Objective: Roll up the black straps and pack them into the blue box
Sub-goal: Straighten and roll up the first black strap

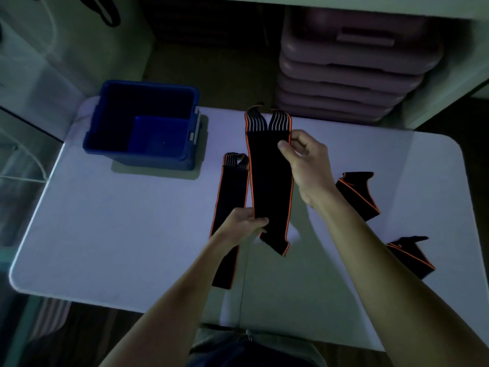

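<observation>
A black strap with orange edges (270,178) is held stretched out above the white table (127,234). My right hand (304,162) pinches its far end near the striped elastic part, and my left hand (246,223) grips its near end. A second black strap (229,205) lies flat on the table just left of the held one, partly under my left hand. Two more black strap pieces lie to the right, one (360,194) beyond my right forearm, the other (410,255) nearer the table's right edge. The blue box (105,133) stands open at the table's far left, nothing visible inside.
A stack of pale purple plastic cases (352,70) stands behind the table at the far right. A translucent container (29,75) sits off the table's left side. The scene is dim.
</observation>
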Tool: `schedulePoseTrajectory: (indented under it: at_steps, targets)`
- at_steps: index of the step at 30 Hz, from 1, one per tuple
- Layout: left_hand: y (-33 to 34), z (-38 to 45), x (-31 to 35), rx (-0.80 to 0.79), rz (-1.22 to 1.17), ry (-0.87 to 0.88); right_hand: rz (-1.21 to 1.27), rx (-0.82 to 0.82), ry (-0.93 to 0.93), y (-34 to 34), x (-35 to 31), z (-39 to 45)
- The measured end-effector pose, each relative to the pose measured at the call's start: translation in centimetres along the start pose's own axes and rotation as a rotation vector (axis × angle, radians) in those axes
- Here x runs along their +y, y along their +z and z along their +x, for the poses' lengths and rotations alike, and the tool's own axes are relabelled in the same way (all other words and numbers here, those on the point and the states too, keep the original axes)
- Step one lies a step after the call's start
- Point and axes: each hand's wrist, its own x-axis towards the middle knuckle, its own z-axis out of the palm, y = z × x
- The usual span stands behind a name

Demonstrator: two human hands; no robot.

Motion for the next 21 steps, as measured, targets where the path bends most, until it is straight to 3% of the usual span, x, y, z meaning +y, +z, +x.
schedulePoseTrajectory:
  at_steps: [8,16,21]
  targets:
    - [-6.3,-3.4,-2.4,0.021,0.145,-0.071,0.003,0.087,0.182,5.5,2.8,1.6]
    - [-9.5,-4.0,-8.3,-0.022,0.556,-0.140,-0.096,0.098,0.440,9.2,8.9,-0.6]
    - [-11.1,-2.9,-7.3,0.168,0.759,-0.087,-0.204,0.128,0.470,9.1,10.1,0.1]
